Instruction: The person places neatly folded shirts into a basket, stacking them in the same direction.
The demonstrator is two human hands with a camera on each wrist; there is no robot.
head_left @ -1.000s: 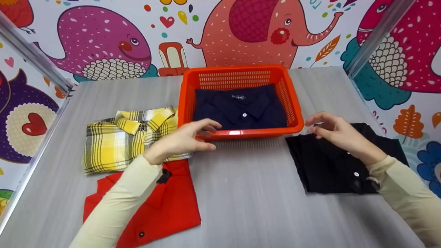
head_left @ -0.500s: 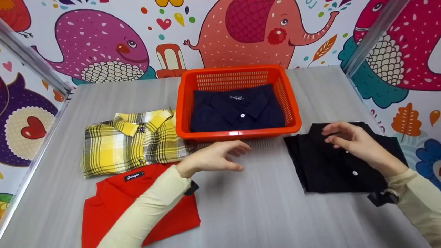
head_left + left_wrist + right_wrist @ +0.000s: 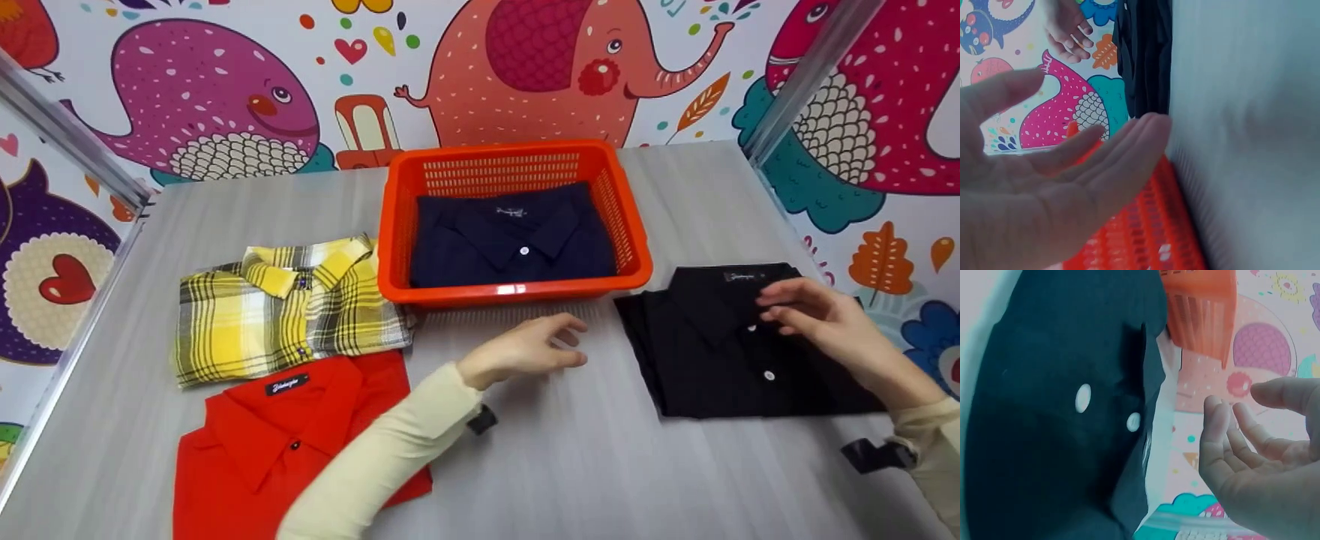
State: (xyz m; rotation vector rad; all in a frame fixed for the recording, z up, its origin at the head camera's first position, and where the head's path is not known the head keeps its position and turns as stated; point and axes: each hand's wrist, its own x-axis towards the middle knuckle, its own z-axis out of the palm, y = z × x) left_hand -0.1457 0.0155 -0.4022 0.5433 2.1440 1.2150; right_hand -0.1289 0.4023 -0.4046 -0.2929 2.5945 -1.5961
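Observation:
In the head view my left hand [image 3: 525, 346] hovers over the table just in front of the orange basket [image 3: 517, 291], fingers relaxed and holding nothing. My right hand [image 3: 825, 319] hangs over the right part of a folded black shirt [image 3: 705, 360], its fingers loosely bent around nothing. White buttons show on that shirt, and the right wrist view has the black cloth [image 3: 1044, 439] beside the hand. Inside the basket lies a folded navy shirt [image 3: 480, 255], collar side up. The left wrist view shows the left hand [image 3: 1072, 185] near the basket's side [image 3: 1134, 230].
A folded yellow plaid shirt [image 3: 225, 322] lies left of the basket. Nearer the front is a folded red shirt [image 3: 232, 465], partly hidden by the left sleeve [image 3: 390, 457]. Cartoon-printed panels [image 3: 360, 67] wall the table [image 3: 555, 465] at the back and sides.
The left hand has moved right and toward the front, from the basket's near left corner to the table before it. The right hand has moved right, away from the basket, over the black shirt.

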